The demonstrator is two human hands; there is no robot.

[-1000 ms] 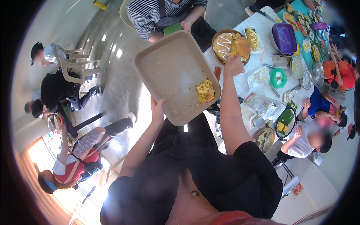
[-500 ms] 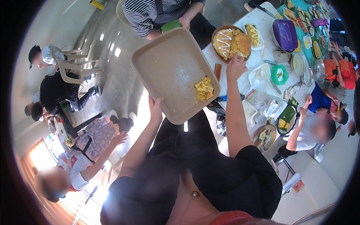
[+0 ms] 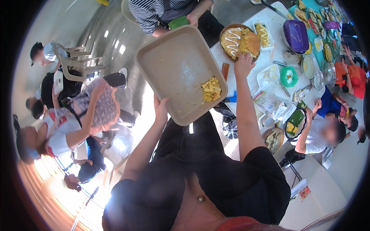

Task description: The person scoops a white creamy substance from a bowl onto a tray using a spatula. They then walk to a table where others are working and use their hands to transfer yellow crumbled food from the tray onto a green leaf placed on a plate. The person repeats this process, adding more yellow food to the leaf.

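My left hand [image 3: 160,109] grips a large beige tray [image 3: 162,69] by its near left side, thumb at the rim and the other fingers hidden beneath. A small heap of chopped yellow food [image 3: 211,89] lies in the tray's near right corner. My right hand [image 3: 244,65] reaches over the near rim of a round brown dish [image 3: 222,47], its fingers bent and closed at the food. Whatever they hold is hidden. The dish carries yellow pieces and a golden flat piece [image 3: 232,40] striped with white sauce.
A white table [image 3: 246,86] holds a rectangular container of yellow food [image 3: 263,35], a purple basin [image 3: 296,36], a green bowl [image 3: 288,76] and several other dishes. Across from me sits a person in a striped sleeve [image 3: 144,13]. Other people stand left and right.
My right hand stays at the round dish, its fingers now lower at the food. The tray has barely shifted. On the left, a person has turned and raised an arm with a white device.
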